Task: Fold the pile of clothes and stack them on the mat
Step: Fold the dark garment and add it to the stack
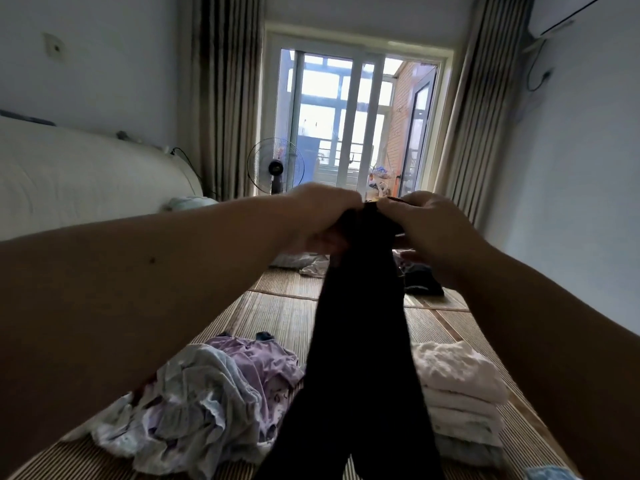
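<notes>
Both hands are raised in the middle of the view and meet at the top edge of a black garment [360, 341]. The left hand [322, 216] grips the bunched top from the left with its fingers [323, 241] curled under the cloth. The right hand [426, 230] pinches the same edge from the right, fingers bent round the fabric. The two hands almost touch each other.

The garment hangs straight down from the hands, so its long axis is vertical. It is narrow at the top and wider lower down. Near the bottom edge of the view it splits into two leg-like parts that spread apart. Its lower end is cut off by the frame, so I cannot tell whether it touches the mat [277, 317].

Left of the hanging cloth, a rumpled pile of clothes [207, 393] in lilac and pale blue-grey lies on the woven mat. Right of it is a neat stack of folded pale items [457, 386], close to the mat's right edge. Between pile and stack the garment covers the mat. Beyond them a bare stretch of mat runs toward more loose clothes [420, 278] at the far end.

A white padded headboard [69, 174] runs along the left, and a standing fan [276, 166] is in front of the glass doors [346, 116]
</notes>
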Demonstrator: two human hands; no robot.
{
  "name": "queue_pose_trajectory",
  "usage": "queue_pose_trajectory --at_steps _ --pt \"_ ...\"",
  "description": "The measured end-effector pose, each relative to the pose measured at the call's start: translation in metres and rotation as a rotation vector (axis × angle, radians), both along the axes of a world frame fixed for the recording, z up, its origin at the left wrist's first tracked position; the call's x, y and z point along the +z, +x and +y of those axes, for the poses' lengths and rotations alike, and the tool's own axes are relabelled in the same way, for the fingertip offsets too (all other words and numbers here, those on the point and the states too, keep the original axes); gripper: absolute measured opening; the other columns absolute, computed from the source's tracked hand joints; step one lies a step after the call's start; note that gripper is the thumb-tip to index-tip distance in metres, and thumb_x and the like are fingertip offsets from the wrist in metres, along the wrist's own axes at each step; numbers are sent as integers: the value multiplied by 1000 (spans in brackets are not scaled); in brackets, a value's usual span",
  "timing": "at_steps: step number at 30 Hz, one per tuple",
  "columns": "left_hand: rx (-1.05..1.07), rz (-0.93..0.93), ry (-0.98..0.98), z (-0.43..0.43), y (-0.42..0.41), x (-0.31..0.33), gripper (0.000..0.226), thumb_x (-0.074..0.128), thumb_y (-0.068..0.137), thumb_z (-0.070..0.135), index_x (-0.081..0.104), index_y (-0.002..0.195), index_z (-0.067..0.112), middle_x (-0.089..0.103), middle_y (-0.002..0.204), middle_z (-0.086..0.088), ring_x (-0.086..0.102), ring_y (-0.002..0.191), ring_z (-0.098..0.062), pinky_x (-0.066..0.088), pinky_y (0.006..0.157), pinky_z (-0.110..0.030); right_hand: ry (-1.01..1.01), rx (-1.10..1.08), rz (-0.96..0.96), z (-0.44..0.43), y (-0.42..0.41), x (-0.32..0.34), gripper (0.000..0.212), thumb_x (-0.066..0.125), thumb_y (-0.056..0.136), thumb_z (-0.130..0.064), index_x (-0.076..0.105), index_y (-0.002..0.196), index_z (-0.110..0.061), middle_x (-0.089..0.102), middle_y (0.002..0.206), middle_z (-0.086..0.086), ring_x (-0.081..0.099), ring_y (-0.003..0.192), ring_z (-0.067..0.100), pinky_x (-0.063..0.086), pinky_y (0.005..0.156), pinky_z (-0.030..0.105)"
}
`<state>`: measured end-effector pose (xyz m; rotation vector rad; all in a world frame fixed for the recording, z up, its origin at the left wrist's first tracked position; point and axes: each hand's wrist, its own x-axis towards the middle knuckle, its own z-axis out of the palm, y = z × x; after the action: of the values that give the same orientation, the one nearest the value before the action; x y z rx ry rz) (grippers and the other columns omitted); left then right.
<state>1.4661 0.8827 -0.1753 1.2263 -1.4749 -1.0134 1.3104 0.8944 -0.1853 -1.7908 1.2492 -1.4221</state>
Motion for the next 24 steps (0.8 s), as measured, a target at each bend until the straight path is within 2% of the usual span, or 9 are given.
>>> queue_pose_trajectory --at_steps 3,5,7,10,13,15,18,21,24 --pt "27 -110 -95 11 -13 4 40 49 93 49 64 89 13 68 72 -5 66 67 -20 52 62 -26 81 125 -31 6 1 -3 36 72 78 -43 61 97 -14 69 100 16 70 86 27 57 72 42" --pt "-46 -165 -94 17 -13 6 49 40 95 56 65 97 14 70 80 -5 69 70 -18 52 66 -27 73 129 -48 7 -4 -5 38 79 74 -31 59 103 -14 71 95 11 72 82 24 60 70 40" --pt "-96 -264 -132 24 -12 6 50 38 95 57 67 101 16 71 90 -2 69 76 -18 50 68 -26 54 156 -79 5 -9 -6 21 75 77 -11 63 95 -11 71 84 8 71 76 27 58 63 36" --pt "74 -684 -565 18 -5 9 50 53 85 62 63 113 22 63 112 1 60 98 -18 44 77 -26 72 252 -136 7 -13 -6 20 55 81 6 70 86 -7 61 84 22 57 79 38 44 67 44" --pt "84 -1054 -806 17 3 17 86 59 64 75 43 138 33 50 133 -1 45 123 -21 38 100 -37 81 340 -167 10 -15 -2 31 52 79 8 72 94 -10 65 100 30 59 86 41 45 73 48" --pt "-2 -1164 -751 18 4 20 80 63 68 71 47 134 29 58 120 2 51 116 -19 41 93 -33 73 335 -180 11 -16 -3 36 50 81 10 67 105 -11 68 104 23 65 90 36 52 79 45" --pt "-35 -1219 -611 15 1 21 35 62 84 52 59 98 21 55 79 9 55 78 -13 38 63 -22 102 395 -243 11 -17 -28 47 55 78 8 58 116 -19 69 104 15 67 86 28 52 76 38" --pt "-54 -1236 -590 11 5 13 33 52 90 52 56 91 19 51 76 10 48 68 -3 34 59 -21 220 471 -205 14 -23 -80 58 72 64 0 57 118 -16 72 106 11 70 92 27 57 75 35" --pt "-59 -1167 -544 15 12 7 35 45 93 52 58 95 19 54 79 8 49 70 -2 36 60 -21 440 457 -101 25 -34 -131 40 65 73 4 63 109 -15 72 106 7 70 95 21 57 77 26"
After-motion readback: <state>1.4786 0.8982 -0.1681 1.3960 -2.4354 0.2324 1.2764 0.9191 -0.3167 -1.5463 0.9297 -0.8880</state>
